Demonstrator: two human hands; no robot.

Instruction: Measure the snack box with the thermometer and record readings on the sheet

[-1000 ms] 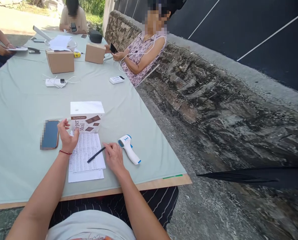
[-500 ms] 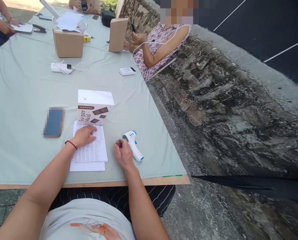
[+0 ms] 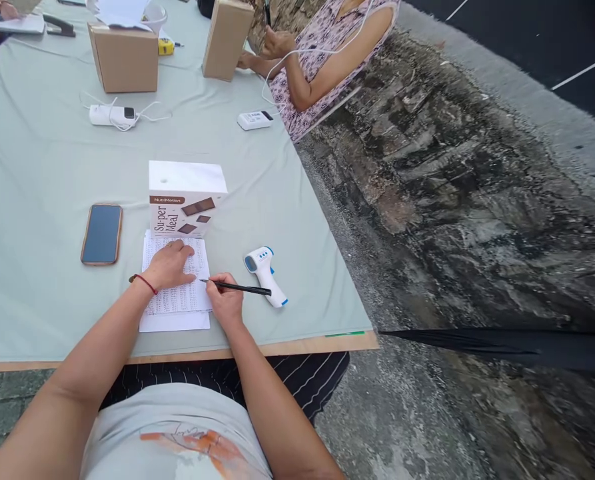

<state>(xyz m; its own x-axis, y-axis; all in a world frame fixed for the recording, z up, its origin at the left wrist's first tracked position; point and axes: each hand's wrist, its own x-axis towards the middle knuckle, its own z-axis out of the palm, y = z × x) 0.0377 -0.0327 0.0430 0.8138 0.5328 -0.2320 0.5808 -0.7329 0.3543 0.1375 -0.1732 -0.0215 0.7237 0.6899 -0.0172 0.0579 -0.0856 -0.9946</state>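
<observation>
My left hand lies flat with its fingers apart on printed sheets of paper on the table. A black pen is pinched in my right hand, its tip pointing left at the right edge of the sheets. Whether the tip touches the paper I cannot tell. A white box marked "Super Meal" stands upright at the top of the sheets. Just right of my right hand lies a white and blue infrared thermometer. To the left of the sheets is a smartphone with a dark screen.
Farther back are a cardboard box, another upright cardboard box, and two white devices with cables, one at left and one at right. A person in a patterned top sits at the right edge. A stapler lies far left.
My right hand has moved left from beside the thermometer to the edge of the sheets, and the pen now shows clearly in it. My left hand stays on the paper. The view has tilted down slightly.
</observation>
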